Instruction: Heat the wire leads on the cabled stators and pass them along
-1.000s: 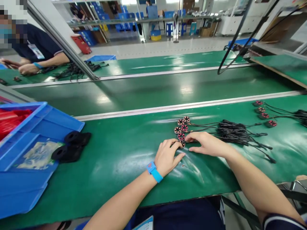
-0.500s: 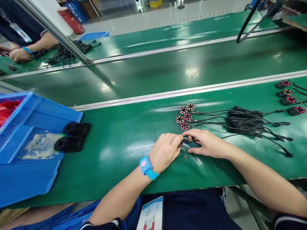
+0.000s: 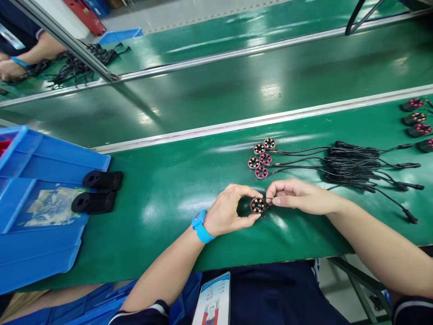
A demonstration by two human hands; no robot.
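Observation:
Between the thumb and fingers of my left hand is a small round ring-shaped part with copper-coloured dots around its face. My right hand pinches the thin dark wire at that part's right side. Just beyond my hands lies a cluster of similar round parts, some with copper dots and some with pink ones. Their leads run right into a bundle of black cables with connectors at the far ends. A blue wrist strap circles my left wrist.
Two black moulded holders stand beside blue plastic bins at the left. More dotted parts in black housings sit at the far right. A metal rail borders the green bench. Behind the post, another person's hand is near black cables.
My left hand has opened its grip outward, exposing the round part's face. The right fingers have closed from a spread pose onto its wire. The view has shifted slightly.

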